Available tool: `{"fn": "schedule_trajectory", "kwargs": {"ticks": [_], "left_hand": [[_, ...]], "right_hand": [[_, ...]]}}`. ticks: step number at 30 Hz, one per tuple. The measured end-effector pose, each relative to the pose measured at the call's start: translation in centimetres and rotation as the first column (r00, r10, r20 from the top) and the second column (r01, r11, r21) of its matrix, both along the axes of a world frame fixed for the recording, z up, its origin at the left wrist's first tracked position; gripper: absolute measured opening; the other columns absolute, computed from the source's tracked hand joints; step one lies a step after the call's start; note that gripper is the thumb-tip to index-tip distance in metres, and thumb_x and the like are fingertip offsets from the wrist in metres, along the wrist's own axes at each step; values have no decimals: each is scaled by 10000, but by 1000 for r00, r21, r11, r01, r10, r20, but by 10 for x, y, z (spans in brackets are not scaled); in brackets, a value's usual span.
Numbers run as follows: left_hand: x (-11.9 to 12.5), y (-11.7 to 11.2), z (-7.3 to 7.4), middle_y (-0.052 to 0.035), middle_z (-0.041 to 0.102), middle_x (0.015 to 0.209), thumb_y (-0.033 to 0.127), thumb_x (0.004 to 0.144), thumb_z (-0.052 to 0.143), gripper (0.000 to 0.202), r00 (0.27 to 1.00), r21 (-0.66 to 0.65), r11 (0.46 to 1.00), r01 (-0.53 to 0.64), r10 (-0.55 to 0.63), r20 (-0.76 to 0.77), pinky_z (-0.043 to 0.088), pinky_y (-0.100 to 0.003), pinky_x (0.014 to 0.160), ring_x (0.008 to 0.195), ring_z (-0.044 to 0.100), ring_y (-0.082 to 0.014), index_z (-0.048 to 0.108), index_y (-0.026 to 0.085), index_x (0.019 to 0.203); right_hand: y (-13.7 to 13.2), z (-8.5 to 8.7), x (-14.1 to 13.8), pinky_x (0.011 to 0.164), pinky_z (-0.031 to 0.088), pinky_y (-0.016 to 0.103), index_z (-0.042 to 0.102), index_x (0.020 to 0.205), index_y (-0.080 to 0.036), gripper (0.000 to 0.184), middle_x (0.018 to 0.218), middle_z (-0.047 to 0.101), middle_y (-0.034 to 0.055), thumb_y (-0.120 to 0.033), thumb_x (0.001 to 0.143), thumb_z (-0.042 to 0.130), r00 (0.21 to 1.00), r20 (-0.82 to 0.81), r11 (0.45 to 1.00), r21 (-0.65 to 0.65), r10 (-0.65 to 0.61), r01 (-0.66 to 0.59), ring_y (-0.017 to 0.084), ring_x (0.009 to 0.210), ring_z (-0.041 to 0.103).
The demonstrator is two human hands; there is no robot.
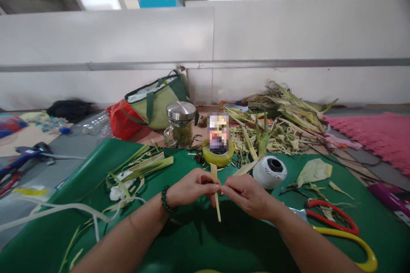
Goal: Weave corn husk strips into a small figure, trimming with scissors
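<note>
My left hand (192, 188), with a dark beaded bracelet at the wrist, pinches a narrow pale corn husk strip (218, 211). The strip stands nearly upright, its wider end above the fingers. Close against it on the right, my right hand (248, 197) is closed in a pinch, fingertips almost meeting the left thumb. What those right fingers grip is too small to make out. Just beyond the right hand is a white spool of thread (264, 174). A yellow roll of tape (218, 160) lies behind both hands, with a blurred-out upright object (219, 132) at it.
Scissors (365, 247) with red and yellow handles lie right on the green mat (179, 247). Husk scraps (150, 166) are at left, and a larger husk pile (288, 111) at back right. A lidded glass mug (182, 130) stands before a green bag (166, 102). White tubing (73, 208) crosses the left.
</note>
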State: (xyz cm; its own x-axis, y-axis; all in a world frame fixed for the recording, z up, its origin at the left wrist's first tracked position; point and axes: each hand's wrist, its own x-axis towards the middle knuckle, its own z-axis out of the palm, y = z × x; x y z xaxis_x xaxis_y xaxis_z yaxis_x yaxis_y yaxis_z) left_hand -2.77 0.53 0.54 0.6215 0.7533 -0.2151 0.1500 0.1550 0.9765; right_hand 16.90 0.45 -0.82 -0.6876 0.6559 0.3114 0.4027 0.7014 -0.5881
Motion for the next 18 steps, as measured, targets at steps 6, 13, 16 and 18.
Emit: {"fn": "schedule_trajectory", "kwargs": {"ticks": [6, 13, 16, 18], "left_hand": [[-5, 13, -2, 33, 497, 436, 586, 638, 679, 476, 985, -61, 983, -171, 172, 17, 367, -209, 484, 430, 465, -85, 665, 112, 685], [5, 4, -2, 39, 468, 505, 612, 610, 685, 508, 977, 36, 976, -214, 214, -4, 283, -202, 444, 449, 374, -58, 627, 108, 604], [5, 2, -2, 8, 535, 559, 627, 592, 689, 524, 968, -50, 967, -249, 250, 10, 373, -213, 518, 518, 458, -84, 666, 107, 646], [4, 3, 0, -27, 600, 642, 614, 572, 713, 513, 962, -90, 959, -269, 272, 17, 422, -232, 585, 602, 516, -114, 698, 114, 685]], "right_hand": [[0, 5, 0, 714, 460, 324, 573, 1033, -174, 194, 943, 607, 102, -168, 843, 537, 991, 0, 931, 344, -133, 124, 221, 865, 547], [-12, 3, -17, 668, 432, 312, 608, 863, -168, 124, 834, 617, 65, -102, 861, 503, 998, 4, 799, 599, -63, 48, 187, 742, 480], [-9, 1, -19, 611, 413, 291, 612, 794, -164, 155, 767, 610, 58, -102, 873, 494, 997, -38, 797, 599, -67, 76, 168, 677, 457], [-6, 1, -16, 608, 420, 289, 622, 823, -162, 165, 763, 610, 62, -87, 872, 483, 996, -67, 818, 569, -57, 85, 167, 676, 465]]}}
